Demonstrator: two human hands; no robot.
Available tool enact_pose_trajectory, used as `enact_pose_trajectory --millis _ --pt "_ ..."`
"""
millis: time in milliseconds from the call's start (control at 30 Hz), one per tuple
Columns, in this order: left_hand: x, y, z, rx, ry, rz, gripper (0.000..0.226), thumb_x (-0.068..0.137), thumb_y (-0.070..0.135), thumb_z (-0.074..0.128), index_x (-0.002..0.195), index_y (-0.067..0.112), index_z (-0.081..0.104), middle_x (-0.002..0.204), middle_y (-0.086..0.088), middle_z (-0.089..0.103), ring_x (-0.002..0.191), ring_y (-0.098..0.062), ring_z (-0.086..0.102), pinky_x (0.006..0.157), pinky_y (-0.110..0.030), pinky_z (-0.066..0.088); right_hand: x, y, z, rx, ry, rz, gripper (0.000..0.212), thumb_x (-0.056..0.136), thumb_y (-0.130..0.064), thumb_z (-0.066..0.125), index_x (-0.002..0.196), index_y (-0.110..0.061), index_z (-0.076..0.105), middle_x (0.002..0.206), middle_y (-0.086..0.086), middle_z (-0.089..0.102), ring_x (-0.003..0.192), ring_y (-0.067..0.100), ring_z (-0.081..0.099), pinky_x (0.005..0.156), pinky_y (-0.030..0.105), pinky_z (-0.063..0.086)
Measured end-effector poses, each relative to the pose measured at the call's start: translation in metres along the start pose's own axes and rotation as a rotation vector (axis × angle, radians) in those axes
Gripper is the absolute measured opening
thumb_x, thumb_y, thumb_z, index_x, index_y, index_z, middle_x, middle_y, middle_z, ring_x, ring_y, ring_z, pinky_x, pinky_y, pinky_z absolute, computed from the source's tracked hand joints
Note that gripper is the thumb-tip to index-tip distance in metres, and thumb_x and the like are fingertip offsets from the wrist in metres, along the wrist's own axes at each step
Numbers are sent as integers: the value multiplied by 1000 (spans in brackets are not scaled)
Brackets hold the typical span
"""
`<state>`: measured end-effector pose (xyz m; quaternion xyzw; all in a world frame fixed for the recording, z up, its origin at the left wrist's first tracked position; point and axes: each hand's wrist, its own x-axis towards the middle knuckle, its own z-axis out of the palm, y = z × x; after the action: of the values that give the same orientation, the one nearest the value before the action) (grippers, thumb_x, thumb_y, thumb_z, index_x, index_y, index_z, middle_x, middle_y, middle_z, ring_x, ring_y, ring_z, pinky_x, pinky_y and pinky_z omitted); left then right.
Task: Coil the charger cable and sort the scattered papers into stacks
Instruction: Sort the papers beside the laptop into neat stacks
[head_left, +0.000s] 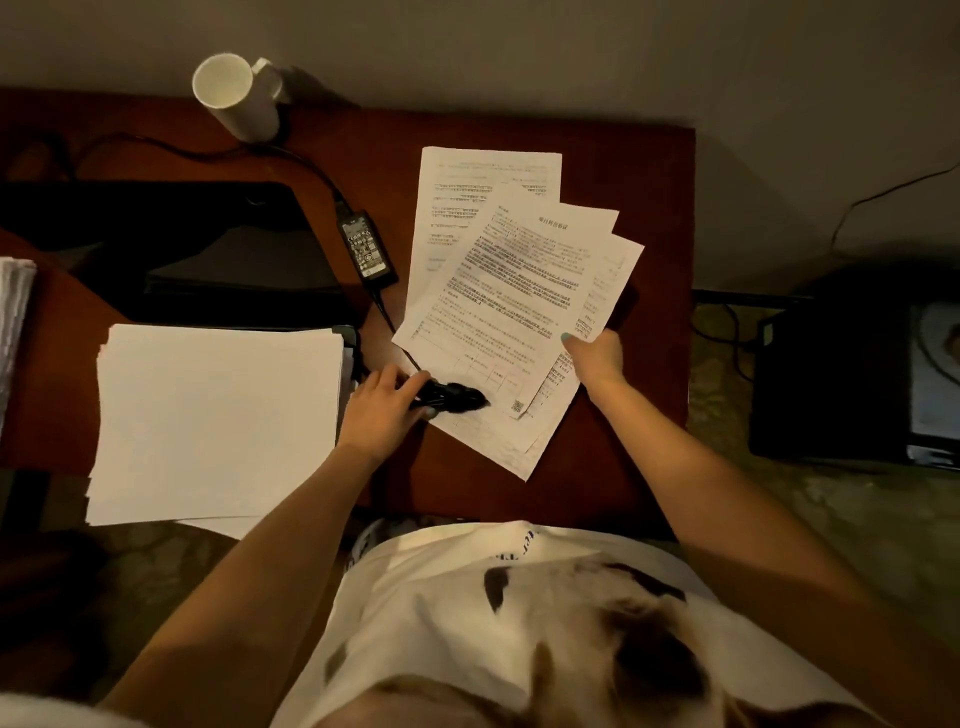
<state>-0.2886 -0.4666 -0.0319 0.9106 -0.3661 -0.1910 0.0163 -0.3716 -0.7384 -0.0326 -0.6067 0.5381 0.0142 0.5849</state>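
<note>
Fingers (408, 379) grip the charger cable (460, 399) (left hand (382, 410)); right hand (597, 358) pinches papers (509, 291).

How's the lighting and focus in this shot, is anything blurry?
Head view: dim, warm light, the laptop lost in shadow; the cable bundle in the left hand is smeared by blur; print on the papers is soft, mostly unreadable.

No legible text (papers (511, 291) too blurred)
</note>
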Motion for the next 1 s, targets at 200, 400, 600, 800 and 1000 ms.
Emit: enact_pose_trajectory --millis 200,400,600,800,1000 --pt "-6 2 2 -18 -12 -123 46 92 42 59 131 21 50 111 -15 53 99 -37 55 83 -42 47 12 7 -60 -17 59 -36 34 95 -8 57 129 -4 56 129 13 59 112 25 57 92 30 47" --pt "-2 7 0 -100 -52 -213 49 91 43 59 133 20 48 118 -14 53 107 -35 55 87 -44 47 14 27 -100 -137 -138 5 38 92 -1 58 130 -5 55 129 11 57 115 26 56 93 32 46" --pt "17 23 -9 -157 -4 -201 52 91 51 56 130 18 54 128 -11 55 118 -33 48 98 -47 37 16 22 -82 -57 -94 -44 37 85 -5 69 121 -9 63 116 3 64 106 21 61 91 37 52" --pt "64 58 -20 -468 128 -256 38 96 31 56 125 7 57 127 -13 55 118 -31 48 93 -41 42 20 -9 -78 -1 -175 -143 37 92 1 58 129 -3 56 126 9 61 107 17 59 84 27 49" --pt "114 59 -37 -712 160 -562 56 95 35 56 140 7 39 144 -14 35 134 -32 29 106 -45 35 39 -56 -89 96 -237 -159 39 94 1 55 132 -2 52 115 1 58 102 13 59 70 15 53"
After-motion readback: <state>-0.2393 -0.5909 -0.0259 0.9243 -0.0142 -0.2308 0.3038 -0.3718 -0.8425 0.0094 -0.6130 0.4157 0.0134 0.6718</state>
